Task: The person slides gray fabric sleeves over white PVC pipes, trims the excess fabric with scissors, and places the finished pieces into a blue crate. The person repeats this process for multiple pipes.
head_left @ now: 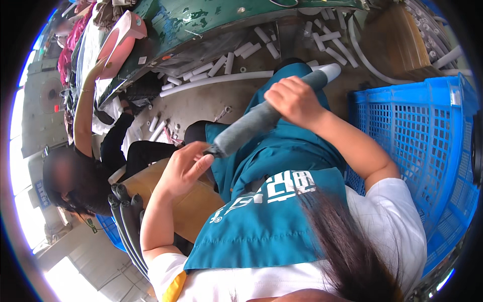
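Far left: a co-worker in a black top (114, 146), one arm raised toward the green, paint-chipped workbench edge (201, 25) at the far side. A pink moulded plastic part (122, 38) lies on that bench beside the raised hand.

Near left: a bundle of dark grey foam-sleeved tubes (127, 221) stands on end just beside a tan cardboard box (193, 206).

Left hand (185, 168): fingers half curled and loose, fingertips at the near end of the long grey foam insulation sleeve (251, 125); thumb and forefinger appear to pinch the sleeve's rim, though the exact contact is hard to resolve.

Centre: the sleeve runs diagonally over the lap, near end low and left, far end up and right. A white plastic pipe end (332, 70) sticks out of its far end.

Right hand (294, 100): clenched around the upper part of the sleeve, knuckles up.

Floor beyond: short white pipe offcuts (251, 49) scattered on the concrete, plus one long white pipe (216, 80).

Right: blue plastic lattice crate (417, 131), just beside the right forearm. Teal apron (271, 211) covers the lap.
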`<control>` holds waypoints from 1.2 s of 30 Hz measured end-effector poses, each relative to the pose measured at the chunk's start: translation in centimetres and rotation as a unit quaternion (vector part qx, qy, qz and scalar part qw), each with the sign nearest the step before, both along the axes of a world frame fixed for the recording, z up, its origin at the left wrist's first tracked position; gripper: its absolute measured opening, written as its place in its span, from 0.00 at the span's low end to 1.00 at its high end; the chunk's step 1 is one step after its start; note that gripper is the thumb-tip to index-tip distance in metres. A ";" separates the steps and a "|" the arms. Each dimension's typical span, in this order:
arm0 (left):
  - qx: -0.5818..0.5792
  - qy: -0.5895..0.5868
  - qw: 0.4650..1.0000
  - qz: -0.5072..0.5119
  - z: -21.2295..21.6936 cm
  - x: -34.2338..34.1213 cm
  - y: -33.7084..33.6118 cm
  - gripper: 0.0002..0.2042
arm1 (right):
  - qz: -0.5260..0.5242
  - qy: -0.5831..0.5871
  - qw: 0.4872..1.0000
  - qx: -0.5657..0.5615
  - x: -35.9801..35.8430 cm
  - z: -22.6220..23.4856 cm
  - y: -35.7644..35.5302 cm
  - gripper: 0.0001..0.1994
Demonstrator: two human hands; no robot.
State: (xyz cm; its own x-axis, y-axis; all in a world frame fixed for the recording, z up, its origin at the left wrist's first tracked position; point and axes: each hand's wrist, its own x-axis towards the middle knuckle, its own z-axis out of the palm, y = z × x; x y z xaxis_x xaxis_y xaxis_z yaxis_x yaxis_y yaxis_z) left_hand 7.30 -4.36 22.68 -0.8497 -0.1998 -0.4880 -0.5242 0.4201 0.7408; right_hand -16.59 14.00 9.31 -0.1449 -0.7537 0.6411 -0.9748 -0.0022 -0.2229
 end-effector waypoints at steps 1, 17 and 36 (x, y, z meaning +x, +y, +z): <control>0.051 0.028 0.996 0.062 -1.3 0.2 0.0 0.25 | -0.005 0.026 1.000 0.010 0.5 0.1 -0.7 0.03; -0.061 -0.199 0.978 0.014 1.0 1.1 2.3 0.18 | 0.075 0.079 0.993 -0.041 1.8 -2.5 -1.9 0.10; 0.047 -0.190 0.980 0.046 2.9 5.7 2.4 0.19 | 0.084 0.085 0.989 -0.089 -1.2 -4.4 -1.9 0.05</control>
